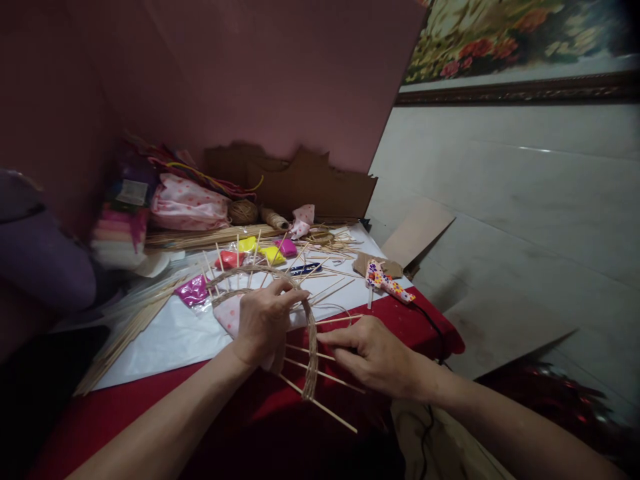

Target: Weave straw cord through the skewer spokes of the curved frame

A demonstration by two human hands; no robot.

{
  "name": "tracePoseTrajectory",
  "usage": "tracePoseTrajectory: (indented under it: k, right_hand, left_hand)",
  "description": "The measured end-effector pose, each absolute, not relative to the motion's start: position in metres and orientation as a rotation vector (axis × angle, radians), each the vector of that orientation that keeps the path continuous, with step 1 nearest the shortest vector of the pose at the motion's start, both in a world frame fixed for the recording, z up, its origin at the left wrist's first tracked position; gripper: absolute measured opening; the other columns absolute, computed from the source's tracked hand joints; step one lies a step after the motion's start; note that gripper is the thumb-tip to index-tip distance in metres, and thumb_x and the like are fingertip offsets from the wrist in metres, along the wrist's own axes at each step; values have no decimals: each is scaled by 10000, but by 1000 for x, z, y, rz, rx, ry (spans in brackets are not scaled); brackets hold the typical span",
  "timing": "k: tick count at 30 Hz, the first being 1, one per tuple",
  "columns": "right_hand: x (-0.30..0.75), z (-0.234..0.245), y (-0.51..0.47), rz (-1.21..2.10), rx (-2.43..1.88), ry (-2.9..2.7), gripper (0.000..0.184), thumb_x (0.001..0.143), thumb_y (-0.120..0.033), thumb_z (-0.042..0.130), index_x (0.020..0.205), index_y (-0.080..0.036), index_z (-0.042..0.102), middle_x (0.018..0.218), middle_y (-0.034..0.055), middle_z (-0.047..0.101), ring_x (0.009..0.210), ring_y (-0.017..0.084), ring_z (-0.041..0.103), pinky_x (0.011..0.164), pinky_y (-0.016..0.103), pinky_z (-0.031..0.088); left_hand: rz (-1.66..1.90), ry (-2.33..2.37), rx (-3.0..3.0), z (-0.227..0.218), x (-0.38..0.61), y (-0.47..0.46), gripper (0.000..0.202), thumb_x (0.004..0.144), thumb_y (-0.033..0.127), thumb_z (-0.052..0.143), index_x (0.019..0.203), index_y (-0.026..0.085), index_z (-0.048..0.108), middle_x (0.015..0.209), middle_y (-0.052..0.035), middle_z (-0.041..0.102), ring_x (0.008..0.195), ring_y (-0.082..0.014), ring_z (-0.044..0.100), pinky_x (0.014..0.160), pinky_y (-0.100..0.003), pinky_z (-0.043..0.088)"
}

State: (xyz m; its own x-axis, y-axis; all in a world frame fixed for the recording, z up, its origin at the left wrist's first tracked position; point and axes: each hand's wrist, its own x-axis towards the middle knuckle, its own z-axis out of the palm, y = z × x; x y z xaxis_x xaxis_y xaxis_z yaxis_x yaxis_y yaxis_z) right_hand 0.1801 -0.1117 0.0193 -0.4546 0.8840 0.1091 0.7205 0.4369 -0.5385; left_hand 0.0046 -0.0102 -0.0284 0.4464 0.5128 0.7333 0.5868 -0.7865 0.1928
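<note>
A half-round frame of thin wooden sticks with brown twine (313,347) woven through them in a curved band is held up over the table's near edge. My left hand (265,317) is closed on it from the inside, thumb and fingers at the band's upper curve. Pink-spotted fabric (229,315) shows beside and beneath that hand. On the outer right side, my right hand (377,353) is closed, its fingertips pinched at the band between protruding sticks. A thin twine strand loops near those fingers; the exact grip point is partly hidden.
A flowered glue gun (387,283) with a black cord lies on cardboard at the right edge. Yellow packets (271,255), a purple packet (193,291) and a dark blue tool (305,269) lie beyond the frame. Twine balls (243,212) and long sticks (215,237) are at the back.
</note>
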Motion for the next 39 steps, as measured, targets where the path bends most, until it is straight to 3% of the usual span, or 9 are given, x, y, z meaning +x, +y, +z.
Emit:
tracePoseTrajectory:
  k: [3,7,14,19,24,31,39]
  right_hand:
    - [178,25,-111,645,-1350,-2269,360,784,-56,434,975,-223,689,712,-15,679,566,67,520,588,189,371]
    - [179,41,-106,497,-1448,-2225,192,789,-113,499,779,-154,686,611,-7,628,523,75,486,535,194,345]
    - [197,40,-79,460,-1457,-2111,117,788,-189,593,719,-158,683,636,6,643,570,96,530,560,209,379]
    - [203,29,-74,554,-1419,-2021,117,788,-227,609,727,-162,684,664,11,665,611,112,567,582,226,417]
    - [194,33,-93,395,-1414,-2087,136,800,-208,590,720,-160,688,656,19,673,577,106,564,573,229,411]
    - [177,19,-121,207,-1361,-2199,159,831,-186,539,733,-150,659,629,21,661,551,99,578,549,216,388]
    - [173,-4,-137,-37,-1300,-2326,212,864,-124,430,938,-127,629,682,48,647,621,133,588,577,236,400]
  left_hand:
    - [-1226,-1010,-2573,-29,5,-10,388,731,4,491,859,296,712,802,13,684,587,-120,591,488,-225,369]
    - [-1174,-1016,-2575,-30,4,-10,399,725,7,499,864,317,709,807,22,679,577,-127,586,483,-235,355]
    - [-1227,-942,-2605,-31,1,-10,371,756,28,484,878,302,702,814,17,669,618,-119,602,518,-228,379]
    - [-1272,-909,-2640,-32,1,-9,333,765,42,486,873,277,695,809,13,666,638,-125,610,525,-228,392]
    - [-1257,-916,-2684,-30,2,-11,251,758,108,539,898,255,686,847,-2,669,660,-136,613,556,-241,416]
    - [-1104,-1037,-2556,-30,8,-12,258,775,105,538,884,285,688,821,12,676,589,-136,591,476,-235,337]
    - [-1210,-1079,-2549,-30,4,-10,232,812,121,528,886,268,691,799,3,671,633,-136,602,519,-234,381]
